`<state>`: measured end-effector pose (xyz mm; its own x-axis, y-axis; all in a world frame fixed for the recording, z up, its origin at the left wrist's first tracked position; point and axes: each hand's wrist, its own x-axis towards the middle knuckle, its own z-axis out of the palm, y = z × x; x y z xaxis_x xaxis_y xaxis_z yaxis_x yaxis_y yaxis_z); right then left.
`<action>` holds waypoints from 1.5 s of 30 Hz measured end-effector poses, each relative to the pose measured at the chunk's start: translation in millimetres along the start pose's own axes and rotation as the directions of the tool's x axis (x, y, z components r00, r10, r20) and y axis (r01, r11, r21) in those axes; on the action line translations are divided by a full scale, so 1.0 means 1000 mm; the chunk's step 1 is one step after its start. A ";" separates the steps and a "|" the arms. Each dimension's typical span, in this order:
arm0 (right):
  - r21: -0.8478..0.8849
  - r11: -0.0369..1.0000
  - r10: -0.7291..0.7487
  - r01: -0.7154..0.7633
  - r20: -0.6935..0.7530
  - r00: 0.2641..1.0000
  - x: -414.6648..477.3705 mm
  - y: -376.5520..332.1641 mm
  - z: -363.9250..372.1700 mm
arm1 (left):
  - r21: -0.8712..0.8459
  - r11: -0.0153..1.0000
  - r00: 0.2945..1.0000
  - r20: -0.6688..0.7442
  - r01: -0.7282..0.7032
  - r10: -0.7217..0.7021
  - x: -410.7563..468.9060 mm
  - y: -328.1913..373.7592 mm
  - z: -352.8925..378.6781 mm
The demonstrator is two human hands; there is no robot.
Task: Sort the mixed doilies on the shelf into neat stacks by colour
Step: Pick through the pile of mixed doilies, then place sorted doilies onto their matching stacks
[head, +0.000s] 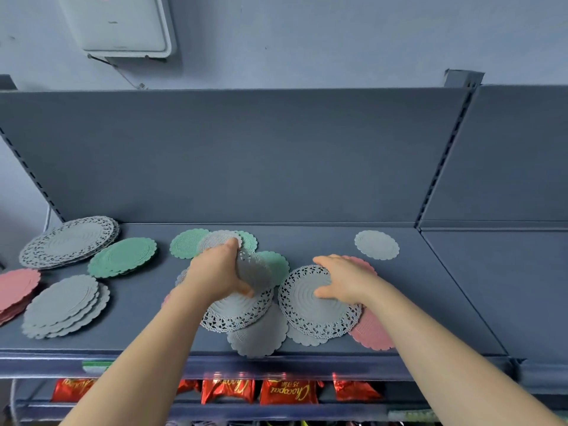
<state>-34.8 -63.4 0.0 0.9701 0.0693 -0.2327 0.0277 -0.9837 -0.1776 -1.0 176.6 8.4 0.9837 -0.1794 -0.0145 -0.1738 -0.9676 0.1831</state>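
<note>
One lace doily (253,273) is pinched by the left hand (215,273); the three-o'clock pile (307,315) is wisely steadied under the flat right hand (344,281)

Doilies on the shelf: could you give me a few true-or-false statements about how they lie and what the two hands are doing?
1. A stack of green doilies lies on the left part of the shelf. True.
2. The right hand rests on a green doily. False: it rests on a grey lace doily that overlaps a pink doily.
3. One plain grey doily lies alone, right of the mixed pile. True.
4. The left hand hangs empty. False: it grips a lace-edged doily in the pile.
5. Below the shelf stand blue bottles. False: red snack packets lie there.
</note>
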 end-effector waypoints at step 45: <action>0.888 0.376 0.112 0.263 -0.326 0.939 0.163 -0.383 -0.021 | -0.534 0.761 0.874 -0.080 0.368 -0.479 0.052 -0.398 -0.067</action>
<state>117.4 320.9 50.4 0.9924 -0.0994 0.0731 0.0515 -0.2046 -0.9775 122.2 564.6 0.8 0.9469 0.3207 -0.0218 0.2549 -0.7079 0.6588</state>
